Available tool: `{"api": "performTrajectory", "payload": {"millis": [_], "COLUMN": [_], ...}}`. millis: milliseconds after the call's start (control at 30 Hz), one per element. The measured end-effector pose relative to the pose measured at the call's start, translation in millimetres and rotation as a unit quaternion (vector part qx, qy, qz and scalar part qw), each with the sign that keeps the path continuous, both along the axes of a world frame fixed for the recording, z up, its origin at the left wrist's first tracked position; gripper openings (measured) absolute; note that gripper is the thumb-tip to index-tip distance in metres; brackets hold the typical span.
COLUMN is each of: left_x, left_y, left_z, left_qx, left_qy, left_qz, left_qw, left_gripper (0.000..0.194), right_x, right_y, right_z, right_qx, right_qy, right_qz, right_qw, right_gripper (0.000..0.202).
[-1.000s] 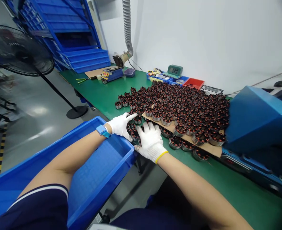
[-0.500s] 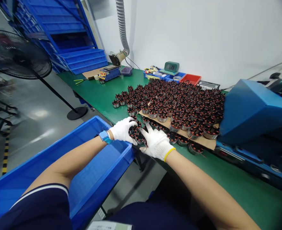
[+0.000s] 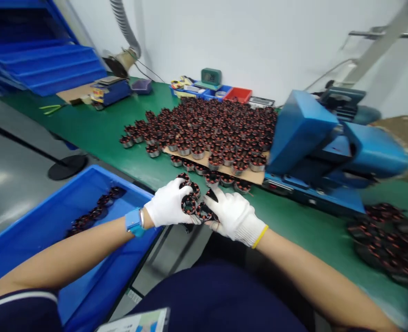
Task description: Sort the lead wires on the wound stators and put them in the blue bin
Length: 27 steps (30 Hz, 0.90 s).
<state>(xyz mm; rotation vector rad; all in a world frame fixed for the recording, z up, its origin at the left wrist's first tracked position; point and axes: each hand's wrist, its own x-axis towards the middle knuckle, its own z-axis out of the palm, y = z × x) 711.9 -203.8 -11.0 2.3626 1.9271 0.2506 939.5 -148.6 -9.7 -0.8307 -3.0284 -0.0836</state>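
Crates [image 3: 48, 64], blue and stacked, appear blurred at 10 o'clock, counting the hours from the lower middle of the view with 12 at the top. Green-handled cutters [image 3: 51, 109] lie on the green table [image 3: 96, 124], also towards 10. A round black base [image 3: 67, 167] with a slanting pole stands on the floor between 9 and 10. A blue bin [image 3: 96, 281] fills 8 to 9 o'clock, passing beneath the person's left forearm; inside it, at 9, runs a dark row of parts [image 3: 98, 212]. A ribbed grey hose [image 3: 124, 23] hangs at 11.

The left hand [image 3: 169, 203], in a white glove with a blue watch [image 3: 135, 221] at the wrist, curls around the left end of a small cluster of wound rings [image 3: 189, 204], dark with copper-coloured windings. The cluster sits in the lower middle, at the table's near edge; whether it touches the tabletop I cannot tell. The right hand [image 3: 235, 214], gloved in white with a yellow cuff edge, grips the cluster's right end, so the rings are squeezed between both hands.

At 12 o'clock, matching parts [image 3: 218, 124] crowd the table, many standing on brown cardboard [image 3: 255, 176]. Behind them is a green clock [image 3: 211, 76], with a red tray [image 3: 242, 94] towards 1. A blue machine [image 3: 301, 133] stands at 2. At 3, a blurred pile of dark parts [image 3: 394, 240] rests on the table.
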Motion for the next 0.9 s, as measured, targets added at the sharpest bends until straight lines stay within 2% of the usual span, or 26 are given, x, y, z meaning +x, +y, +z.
{"api": "performTrajectory", "payload": {"millis": [100,233,433,600,733,900], "left_x": [42.6,102.6,195.6,270.2,327.1,382.0], "left_y": [-7.1,-12.0,-14.9,-6.8,6.6,28.3], "left_z": [-0.4,-2.2,1.5,1.6,-1.1,-5.0], "left_qx": [-0.014,-0.008,-0.032,-0.037,-0.037,-0.023], "left_qy": [0.014,0.055,0.059,0.046,0.006,-0.021], "left_qz": [0.027,0.074,0.060,0.003,-0.082,-0.178], "left_qw": [0.999,0.996,0.996,0.998,0.996,0.983], "left_gripper": [0.074,0.076,0.072,0.071,0.078,0.080], "right_x": [37.9,94.7,188.0,269.7,336.4,406.5], "right_y": [0.2,4.5,-3.0,-21.5,-39.0,-44.5], "right_z": [3.4,5.9,3.7,-2.6,-10.2,-25.1], "right_qx": [-0.027,-0.044,-0.030,-0.011,0.026,0.090], "right_qy": [-0.013,-0.027,-0.030,-0.009,0.045,0.077], "right_qz": [0.013,0.031,0.024,-0.034,-0.068,-0.101], "right_qw": [0.999,0.998,0.999,0.999,0.996,0.988], "right_gripper": [0.069,0.072,0.072,0.073,0.073,0.079]}}
